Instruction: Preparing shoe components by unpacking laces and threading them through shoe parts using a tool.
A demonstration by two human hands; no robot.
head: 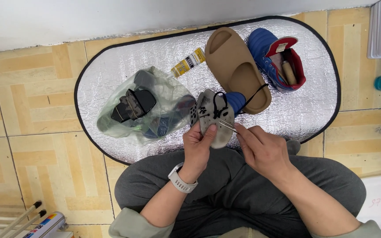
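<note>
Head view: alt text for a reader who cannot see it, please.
A seated person's left hand holds a grey shoe piece while the right hand works a thin needle with black thread into it, above a silver mat.

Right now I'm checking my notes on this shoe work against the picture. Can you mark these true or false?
1. The left hand holds a grey perforated shoe piece. True.
2. The right hand is empty. False: its grip pinches a thin metal needle-like tool against the grey piece.
3. The tan foam slide sandal lies on the silver foil mat. True.
4. The blue and red sneaker sits inside the clear plastic bag. False: it stands on the mat beside the sandal.
5. A white watch is on the right wrist. False: it is on the left wrist.
</note>
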